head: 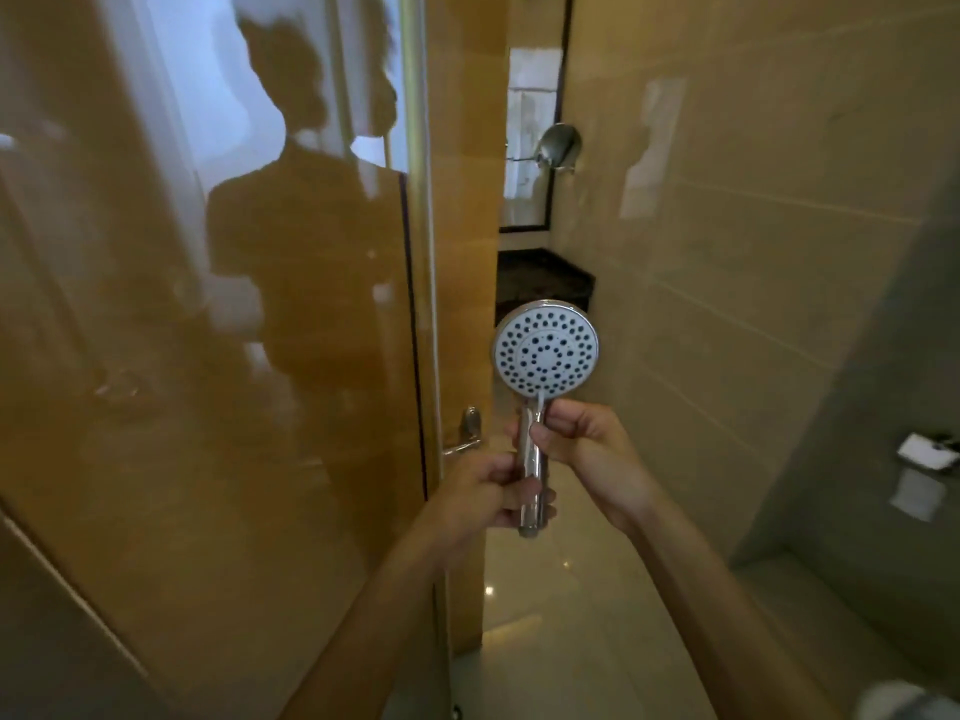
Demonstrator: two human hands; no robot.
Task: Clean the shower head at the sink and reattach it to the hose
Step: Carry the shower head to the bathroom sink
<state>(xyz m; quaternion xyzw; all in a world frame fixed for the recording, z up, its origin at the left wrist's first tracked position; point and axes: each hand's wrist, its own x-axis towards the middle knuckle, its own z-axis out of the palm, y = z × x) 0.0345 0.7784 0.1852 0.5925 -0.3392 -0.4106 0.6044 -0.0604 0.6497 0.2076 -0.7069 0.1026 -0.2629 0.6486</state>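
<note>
Both hands grip the upright chrome shower head (544, 350), nozzle face toward camera.

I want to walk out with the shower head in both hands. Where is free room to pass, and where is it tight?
Free: the gap between the glass door edge and the tiled wall, over bare floor. Tight: left hand and right hand hold the shower head close to the door handle.

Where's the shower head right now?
Centre of the head view, the shower head is upright, gripped by the left hand and right hand, beside the glass door.
</note>
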